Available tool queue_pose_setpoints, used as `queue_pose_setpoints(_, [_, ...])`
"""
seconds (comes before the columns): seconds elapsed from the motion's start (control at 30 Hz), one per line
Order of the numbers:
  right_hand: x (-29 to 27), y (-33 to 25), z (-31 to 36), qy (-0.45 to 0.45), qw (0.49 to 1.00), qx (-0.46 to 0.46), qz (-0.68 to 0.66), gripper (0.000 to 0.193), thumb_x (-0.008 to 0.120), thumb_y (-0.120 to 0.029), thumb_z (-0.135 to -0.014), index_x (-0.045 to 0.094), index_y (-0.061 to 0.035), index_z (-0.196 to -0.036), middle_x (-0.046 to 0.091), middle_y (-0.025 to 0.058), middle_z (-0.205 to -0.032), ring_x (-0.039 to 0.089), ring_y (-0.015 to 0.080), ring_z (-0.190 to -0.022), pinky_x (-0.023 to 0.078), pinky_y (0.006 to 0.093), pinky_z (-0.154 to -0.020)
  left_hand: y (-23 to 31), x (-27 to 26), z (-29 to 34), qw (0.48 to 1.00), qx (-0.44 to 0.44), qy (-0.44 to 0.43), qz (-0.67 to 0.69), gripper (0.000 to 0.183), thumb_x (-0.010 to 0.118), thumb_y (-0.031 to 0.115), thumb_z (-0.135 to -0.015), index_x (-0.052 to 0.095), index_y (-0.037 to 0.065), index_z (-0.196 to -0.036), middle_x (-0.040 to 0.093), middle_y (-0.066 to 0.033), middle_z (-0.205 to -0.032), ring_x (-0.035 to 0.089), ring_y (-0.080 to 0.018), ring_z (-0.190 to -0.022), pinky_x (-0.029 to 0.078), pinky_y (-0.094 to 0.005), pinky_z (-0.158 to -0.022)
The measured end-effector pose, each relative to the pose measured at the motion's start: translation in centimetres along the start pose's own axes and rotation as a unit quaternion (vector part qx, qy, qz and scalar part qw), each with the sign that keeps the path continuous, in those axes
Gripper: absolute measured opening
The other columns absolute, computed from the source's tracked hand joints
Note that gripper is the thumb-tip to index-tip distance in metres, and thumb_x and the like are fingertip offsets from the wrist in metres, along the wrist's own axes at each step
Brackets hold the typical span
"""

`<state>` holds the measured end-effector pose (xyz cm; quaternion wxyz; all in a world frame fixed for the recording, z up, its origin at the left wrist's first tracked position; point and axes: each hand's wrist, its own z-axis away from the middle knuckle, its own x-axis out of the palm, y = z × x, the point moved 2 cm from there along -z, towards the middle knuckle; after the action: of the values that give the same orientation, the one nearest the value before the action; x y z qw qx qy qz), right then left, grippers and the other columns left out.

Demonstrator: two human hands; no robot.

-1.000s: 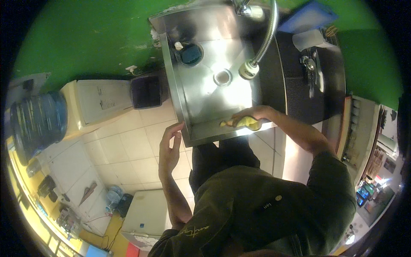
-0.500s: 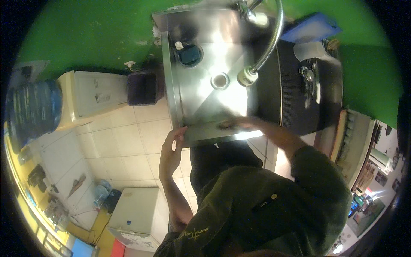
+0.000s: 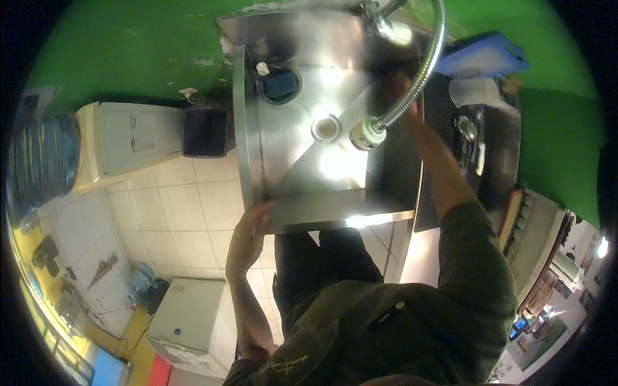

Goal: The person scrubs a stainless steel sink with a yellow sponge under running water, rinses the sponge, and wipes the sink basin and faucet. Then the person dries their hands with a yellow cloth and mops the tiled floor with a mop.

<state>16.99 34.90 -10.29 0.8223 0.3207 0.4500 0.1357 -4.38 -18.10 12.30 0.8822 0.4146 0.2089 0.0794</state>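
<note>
A stainless steel sink (image 3: 283,226) with a round drain (image 3: 326,128) stands in front of me. My left hand (image 3: 250,225) grips its near left corner, fingers bent over the rim. My right hand (image 3: 400,93) is at the far part of the sink's right inner wall, partly behind the flexible metal hose (image 3: 421,80). Blur and shadow hide its fingers, so I cannot see what they hold. The hose's pale spray head (image 3: 367,134) hangs over the basin beside the drain. In the far left corner lies a dark round dish (image 3: 280,85) with a small white object on its edge.
Right of the sink, a dark ribbed drainboard (image 3: 434,122) adjoins utensils (image 3: 476,141), a white container (image 3: 475,93) and a blue board (image 3: 483,56). The faucet (image 3: 386,26) rises at the back. A dark bin (image 3: 205,132) and a water dispenser (image 3: 132,138) stand left.
My right hand has moved from the sink's front wall to the far right inner wall. The left hand stays at the near left corner. The view has shifted slightly.
</note>
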Motion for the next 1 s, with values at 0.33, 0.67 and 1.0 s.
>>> queue_pose_setpoints(0.33, [-0.9, -3.2, 11.2, -0.041, 0.983, -0.089, -0.155, 0.05, 0.056, -0.034, -0.096, 0.054, -0.0186, -0.144, 0.046, 0.0094, -0.153, 0.036, 0.0276, -0.146, 0.024, 0.0563, -0.119, -0.1, 0.7, -0.5, 0.997, 0.056, -0.055, -0.029, 0.029, 0.055, 0.02, -0.105, 0.061, 0.01, -0.132, 0.068, -0.0181, -0.123, 0.066, -0.0342, -0.116, 0.051, -0.0403, -0.098])
queue_pose_setpoints(0.67, [0.9, -7.8, 15.2, 0.021, 0.995, 0.033, 0.093, 0.047, 0.052, -0.03, -0.1, 0.055, -0.0078, -0.141, 0.055, 0.016, -0.143, 0.049, 0.0349, -0.134, 0.038, 0.0485, -0.112, -0.3, 0.7, -1.3, 0.989, 0.11, -0.094, -0.025, 0.035, 0.052, 0.03, -0.107, 0.061, 0.007, -0.133, 0.067, -0.0159, -0.129, 0.063, -0.032, -0.122, 0.048, -0.0396, -0.101])
queue_pose_setpoints(1.0, [-17.8, -28.9, 15.8, -0.173, 0.861, -0.117, -0.464, 0.037, 0.057, -0.021, -0.095, 0.065, -0.0062, -0.129, 0.067, 0.0188, -0.121, 0.063, 0.0312, -0.112, 0.049, 0.045, -0.1, -0.9, -1.0, -0.1, 0.981, 0.133, -0.13, -0.055, 0.032, 0.052, 0.027, -0.108, 0.062, 0.009, -0.132, 0.068, -0.0121, -0.127, 0.065, -0.0264, -0.116, 0.049, -0.0373, -0.1])
